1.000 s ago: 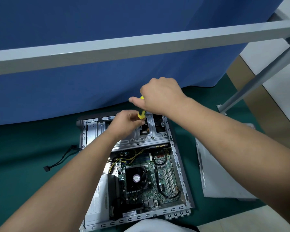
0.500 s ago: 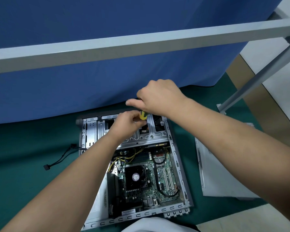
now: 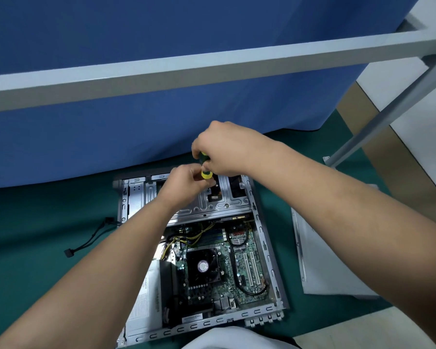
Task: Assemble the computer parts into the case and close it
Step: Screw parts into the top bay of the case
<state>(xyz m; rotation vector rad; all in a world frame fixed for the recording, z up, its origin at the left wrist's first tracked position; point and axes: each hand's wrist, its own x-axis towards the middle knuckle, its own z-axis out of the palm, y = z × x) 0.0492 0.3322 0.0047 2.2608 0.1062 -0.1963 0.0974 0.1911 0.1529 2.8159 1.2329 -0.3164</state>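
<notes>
A blue curtain (image 3: pixel 136 109) hangs behind a grey rail (image 3: pixel 212 64). Below, on the green surface (image 3: pixel 35 222), the open case (image 3: pixel 269 260) lies flat, motherboard (image 3: pixel 227 263) and fan (image 3: pixel 203 267) exposed, with the side panel (image 3: pixel 322 260) just to its right and a black cable (image 3: pixel 86 241) to its left. Over the drive cage (image 3: pixel 224 200) the right hand (image 3: pixel 227 149) grips a yellow-green screwdriver (image 3: pixel 205 170); the left hand (image 3: pixel 186 182) seems to pinch its lower end, though the tip is hidden.
</notes>
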